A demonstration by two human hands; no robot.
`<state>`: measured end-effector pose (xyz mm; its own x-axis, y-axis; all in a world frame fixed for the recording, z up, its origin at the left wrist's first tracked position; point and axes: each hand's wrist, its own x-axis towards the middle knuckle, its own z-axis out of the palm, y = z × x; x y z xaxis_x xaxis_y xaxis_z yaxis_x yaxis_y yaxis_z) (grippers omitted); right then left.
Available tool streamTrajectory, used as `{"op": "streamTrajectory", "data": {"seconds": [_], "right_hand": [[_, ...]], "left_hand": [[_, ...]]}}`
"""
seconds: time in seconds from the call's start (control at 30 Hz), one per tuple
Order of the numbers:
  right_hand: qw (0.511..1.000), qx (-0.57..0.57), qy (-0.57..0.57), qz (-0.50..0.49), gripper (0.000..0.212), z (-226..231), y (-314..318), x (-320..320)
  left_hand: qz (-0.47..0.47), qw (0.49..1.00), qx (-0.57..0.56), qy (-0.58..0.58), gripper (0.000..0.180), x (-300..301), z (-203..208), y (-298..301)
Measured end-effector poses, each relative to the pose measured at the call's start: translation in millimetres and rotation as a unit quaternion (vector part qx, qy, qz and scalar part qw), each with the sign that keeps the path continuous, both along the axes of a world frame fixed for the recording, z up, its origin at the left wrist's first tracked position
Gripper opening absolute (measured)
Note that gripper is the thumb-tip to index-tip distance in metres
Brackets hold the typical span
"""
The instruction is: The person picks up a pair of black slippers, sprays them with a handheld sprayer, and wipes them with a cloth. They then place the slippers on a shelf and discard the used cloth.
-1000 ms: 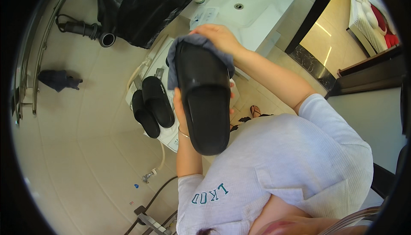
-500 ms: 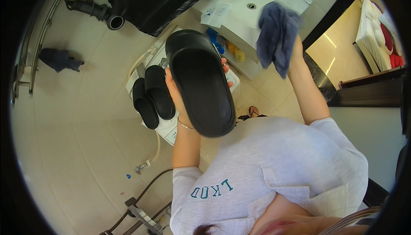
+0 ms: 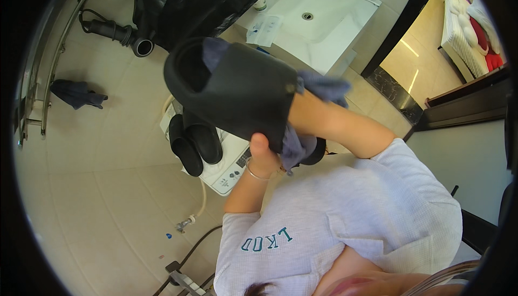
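Observation:
A black slide slipper (image 3: 237, 91) is tilted up in front of me. My left hand (image 3: 263, 153) is closed round its side, the thumb lying on the outside and the other fingers mostly hidden. My right hand (image 3: 305, 114) reaches into the slipper under its broad strap, so its fingers are out of sight. A blue-grey cloth (image 3: 325, 87) goes in with it; folds of it show at the toe opening and below the wrist. Beyond my left wrist, a pair of black slippers (image 3: 204, 144) rests on the white washing machine (image 3: 224, 180).
A white sink (image 3: 318, 32) with a paper packet (image 3: 264, 31) on its edge stands at the far side. A black plastic bag (image 3: 189, 5) and a hair dryer (image 3: 110, 32) hang on the wall. Farther left, a dark cloth (image 3: 80, 92) hangs near a metal rail (image 3: 51, 61).
The slipper has turned from sole-lengthwise to strap side showing and moved a little left. My right hand has brought the cloth from near the sink into the slipper.

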<state>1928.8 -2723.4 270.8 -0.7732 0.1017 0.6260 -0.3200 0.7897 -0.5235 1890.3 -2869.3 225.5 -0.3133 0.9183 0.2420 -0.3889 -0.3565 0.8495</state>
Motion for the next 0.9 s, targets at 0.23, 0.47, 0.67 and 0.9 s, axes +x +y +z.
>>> {"op": "streamTrajectory", "data": {"seconds": [0.23,0.47,0.67,0.9], "right_hand": [[0.998,0.061,0.001,0.023,0.036,22,-23,13],[0.989,-0.130,0.072,-0.005,0.034,-51,-25,67],[0.963,-0.210,0.134,0.103,0.031,-2,28,66],[0.954,-0.267,0.034,0.134,0.019,39,23,39]], "left_hand": [[0.112,0.986,0.120,-0.009,0.098,6,-5,7],[0.213,0.975,0.058,0.040,0.102,-16,-2,-12],[0.202,0.977,-0.048,0.045,0.085,-33,-23,-20],[0.244,0.871,-0.074,0.419,0.076,-36,-33,-15]]}}
